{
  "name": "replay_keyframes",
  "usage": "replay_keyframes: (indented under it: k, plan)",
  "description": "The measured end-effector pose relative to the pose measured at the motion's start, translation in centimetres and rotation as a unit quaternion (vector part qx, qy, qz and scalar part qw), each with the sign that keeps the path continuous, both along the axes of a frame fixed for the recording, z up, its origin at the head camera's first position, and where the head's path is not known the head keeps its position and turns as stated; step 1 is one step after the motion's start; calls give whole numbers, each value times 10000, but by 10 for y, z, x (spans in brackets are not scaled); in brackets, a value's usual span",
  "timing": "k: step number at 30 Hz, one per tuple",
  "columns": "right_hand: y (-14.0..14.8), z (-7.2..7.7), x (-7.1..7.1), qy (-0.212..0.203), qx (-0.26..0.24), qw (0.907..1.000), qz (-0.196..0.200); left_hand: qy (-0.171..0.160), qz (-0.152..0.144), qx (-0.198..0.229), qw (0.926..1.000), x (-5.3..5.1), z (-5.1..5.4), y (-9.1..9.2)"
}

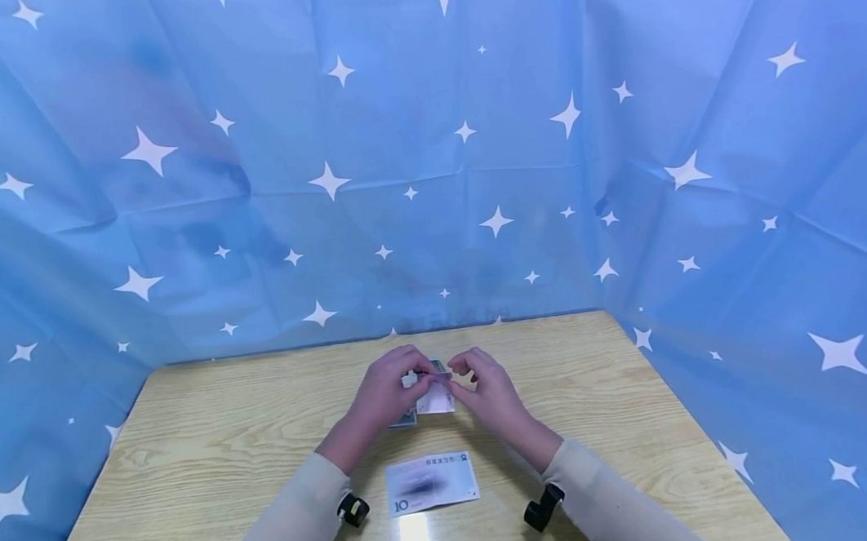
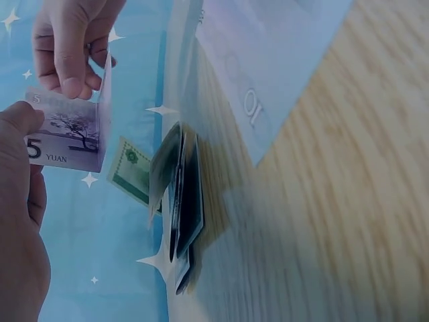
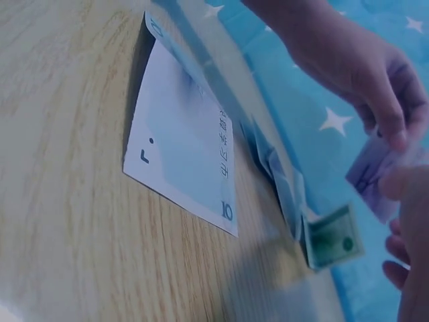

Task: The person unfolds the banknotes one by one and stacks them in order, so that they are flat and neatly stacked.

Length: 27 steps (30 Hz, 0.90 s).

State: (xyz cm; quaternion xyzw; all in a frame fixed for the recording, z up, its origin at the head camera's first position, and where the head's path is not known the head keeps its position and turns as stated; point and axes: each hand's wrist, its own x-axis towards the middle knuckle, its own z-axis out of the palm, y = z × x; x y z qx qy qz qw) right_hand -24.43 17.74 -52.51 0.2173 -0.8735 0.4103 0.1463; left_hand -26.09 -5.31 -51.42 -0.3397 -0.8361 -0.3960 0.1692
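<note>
Raised above the table, a purple 5 yuan banknote [image 2: 70, 137] is held between both hands, with a fold standing up near one end. My left hand [image 1: 388, 389] pinches one end between thumb and fingers. From the other side my right hand [image 1: 490, 392] pinches the note near the fold; its fingertips partly cover the edge. Under and beyond the hands, several folded banknotes [image 2: 190, 201] stand bent on the tabletop, and a green note [image 2: 131, 171] sticks out beside them. Closer to the body lies a blue-grey 10 yuan banknote [image 1: 431, 483], its ends slightly lifted.
The wooden table [image 1: 215, 445] reaches back to a blue curtain [image 1: 403, 247] with white stars, which also hangs along both sides. Dark wrist cameras sit on both sleeves. Light reflects off the tabletop below the 10 yuan note.
</note>
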Motion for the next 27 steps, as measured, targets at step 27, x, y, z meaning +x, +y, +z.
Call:
replay_keyframes:
  k: [27]
  plan:
    - [-4, -4, 2, -1031, -806, 9914, 14, -493, 206, 651, 9964, 8, 4, -8]
